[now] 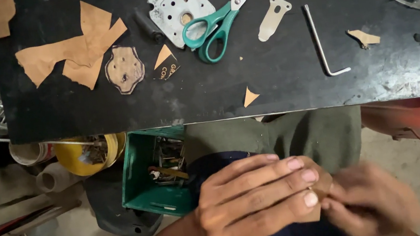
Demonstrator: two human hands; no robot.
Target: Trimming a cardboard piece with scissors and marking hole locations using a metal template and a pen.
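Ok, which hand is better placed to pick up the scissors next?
Probably the left hand: it lies more directly below the handles of the teal scissors on the black table. The right hand sits farther over, blurred, at the brown piece.

On the workbench (292, 75), the scissors (217, 19) lie partly on the metal plate (170, 2), with the hex key (320, 40) to their right and paper scraps (72, 52) to their left. Below the bench edge, a crate (145, 183) sits left of both hands (256, 202), which meet over the lap.
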